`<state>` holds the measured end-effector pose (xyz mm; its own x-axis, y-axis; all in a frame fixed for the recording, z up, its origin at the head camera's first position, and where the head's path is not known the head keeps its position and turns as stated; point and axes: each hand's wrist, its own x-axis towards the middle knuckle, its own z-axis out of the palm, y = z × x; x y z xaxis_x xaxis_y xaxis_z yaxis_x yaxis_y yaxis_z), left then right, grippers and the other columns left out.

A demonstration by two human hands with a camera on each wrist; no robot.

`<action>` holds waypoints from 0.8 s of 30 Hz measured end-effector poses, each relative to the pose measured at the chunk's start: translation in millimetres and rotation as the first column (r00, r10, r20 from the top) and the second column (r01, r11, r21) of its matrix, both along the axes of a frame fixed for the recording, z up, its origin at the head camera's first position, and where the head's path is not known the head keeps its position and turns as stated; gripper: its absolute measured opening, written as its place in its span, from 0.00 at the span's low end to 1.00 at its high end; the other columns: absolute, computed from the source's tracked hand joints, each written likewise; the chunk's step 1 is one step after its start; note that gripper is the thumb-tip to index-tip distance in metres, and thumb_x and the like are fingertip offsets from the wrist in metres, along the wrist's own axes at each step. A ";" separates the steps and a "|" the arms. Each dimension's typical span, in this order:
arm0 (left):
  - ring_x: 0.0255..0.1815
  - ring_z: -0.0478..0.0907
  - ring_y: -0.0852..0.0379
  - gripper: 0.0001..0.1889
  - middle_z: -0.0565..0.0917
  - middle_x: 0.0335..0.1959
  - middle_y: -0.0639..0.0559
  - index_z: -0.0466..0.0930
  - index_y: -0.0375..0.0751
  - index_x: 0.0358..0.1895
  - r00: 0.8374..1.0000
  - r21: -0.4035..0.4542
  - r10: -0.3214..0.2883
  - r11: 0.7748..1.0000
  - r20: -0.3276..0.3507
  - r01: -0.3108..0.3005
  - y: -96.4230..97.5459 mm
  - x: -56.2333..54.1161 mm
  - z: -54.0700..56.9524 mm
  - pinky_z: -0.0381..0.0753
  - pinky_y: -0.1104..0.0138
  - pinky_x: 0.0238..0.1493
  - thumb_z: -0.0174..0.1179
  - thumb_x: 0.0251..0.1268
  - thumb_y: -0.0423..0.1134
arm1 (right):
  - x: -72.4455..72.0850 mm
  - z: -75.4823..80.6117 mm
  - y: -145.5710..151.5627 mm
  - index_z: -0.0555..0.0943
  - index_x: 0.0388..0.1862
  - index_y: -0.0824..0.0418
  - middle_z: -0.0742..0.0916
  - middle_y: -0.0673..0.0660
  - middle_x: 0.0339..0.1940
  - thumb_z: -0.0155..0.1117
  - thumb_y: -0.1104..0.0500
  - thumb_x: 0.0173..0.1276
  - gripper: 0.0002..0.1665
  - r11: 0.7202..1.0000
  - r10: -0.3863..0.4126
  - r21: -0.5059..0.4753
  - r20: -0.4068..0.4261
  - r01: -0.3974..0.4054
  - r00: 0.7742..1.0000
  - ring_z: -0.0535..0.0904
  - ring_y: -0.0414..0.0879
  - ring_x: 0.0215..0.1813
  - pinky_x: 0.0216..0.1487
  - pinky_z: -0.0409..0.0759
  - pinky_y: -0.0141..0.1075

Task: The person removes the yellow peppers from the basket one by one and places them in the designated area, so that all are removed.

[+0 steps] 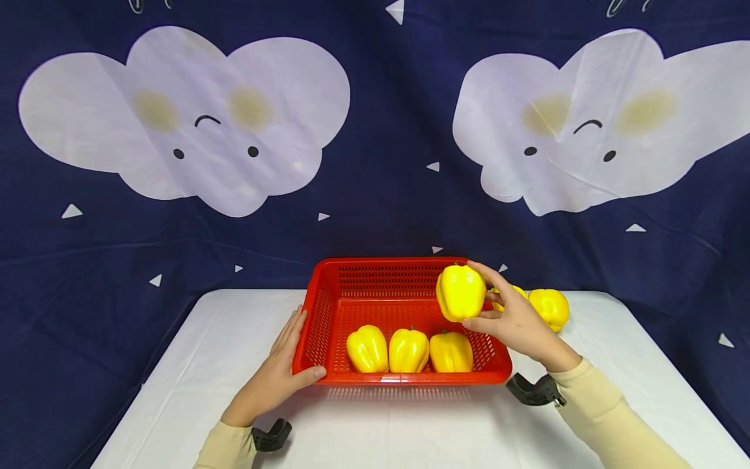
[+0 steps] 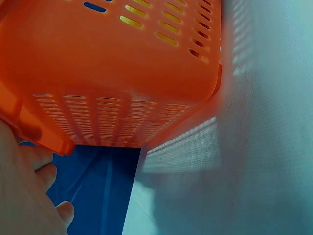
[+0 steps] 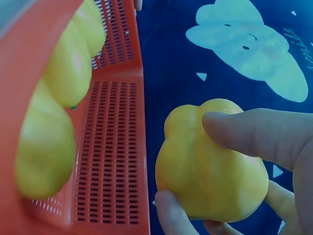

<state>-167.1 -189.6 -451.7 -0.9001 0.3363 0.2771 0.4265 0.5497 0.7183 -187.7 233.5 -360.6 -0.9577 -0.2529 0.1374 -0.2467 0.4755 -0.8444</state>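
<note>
A yellow bell pepper (image 1: 461,293) is held between the thumb and fingers of my right hand (image 1: 518,320), above the right part of a red plastic basket (image 1: 404,378). The right wrist view shows the same bell pepper (image 3: 210,166) with the thumb across its side. Along the near wall inside the basket sit three yellow bell peppers, a left one (image 1: 367,349), a middle one (image 1: 409,350) and a right one (image 1: 451,352). My left hand (image 1: 281,371) rests against the basket's left end, thumb on the near rim and fingers extended along the side.
Two more yellow bell peppers, one (image 1: 549,309) in plain sight and one (image 1: 508,298) partly hidden by the right hand, lie on the white table (image 1: 234,326) right of the basket. A dark blue cloth (image 1: 398,195) with cloud prints hangs behind the table.
</note>
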 end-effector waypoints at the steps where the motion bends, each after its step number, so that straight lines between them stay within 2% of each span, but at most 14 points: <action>1: 0.81 0.41 0.38 0.55 0.41 0.83 0.46 0.42 0.40 0.82 1.000 0.001 0.000 1.000 0.001 0.000 -0.1 -0.1 -0.1 0.51 0.29 0.68 0.71 0.59 0.48 | 0.5 -0.6 2.3 0.56 0.81 0.43 0.65 0.61 0.73 0.78 0.61 0.59 0.58 1.000 0.001 -0.003 0.000 -0.001 1.000 0.71 0.68 0.65 0.54 0.83 0.41; 10: 0.81 0.41 0.40 0.55 0.41 0.83 0.48 0.42 0.41 0.82 1.000 -0.005 0.003 1.000 -0.004 -0.003 -0.3 -0.7 -0.8 0.51 0.30 0.69 0.70 0.59 0.49 | 5.9 -3.1 22.2 0.55 0.82 0.42 0.63 0.62 0.75 0.78 0.61 0.59 0.58 1.000 -0.018 0.003 -0.027 0.018 0.999 0.71 0.67 0.65 0.53 0.83 0.39; 18: 0.81 0.39 0.39 0.55 0.40 0.83 0.49 0.41 0.42 0.82 1.000 0.002 0.005 1.000 0.021 -0.005 0.5 0.6 0.6 0.52 0.29 0.67 0.70 0.60 0.50 | 8.1 -7.2 35.7 0.54 0.82 0.44 0.68 0.63 0.69 0.77 0.65 0.58 0.59 1.000 -0.024 -0.017 -0.061 0.023 0.998 0.74 0.64 0.61 0.50 0.83 0.32; 24: 0.81 0.40 0.38 0.55 0.40 0.83 0.49 0.42 0.41 0.82 1.000 0.001 0.009 1.000 0.021 -0.009 0.7 0.6 1.1 0.52 0.29 0.68 0.70 0.60 0.50 | 8.1 -10.4 46.4 0.54 0.82 0.45 0.69 0.62 0.68 0.77 0.65 0.58 0.59 0.999 -0.023 0.022 -0.101 0.025 0.995 0.75 0.63 0.61 0.49 0.83 0.32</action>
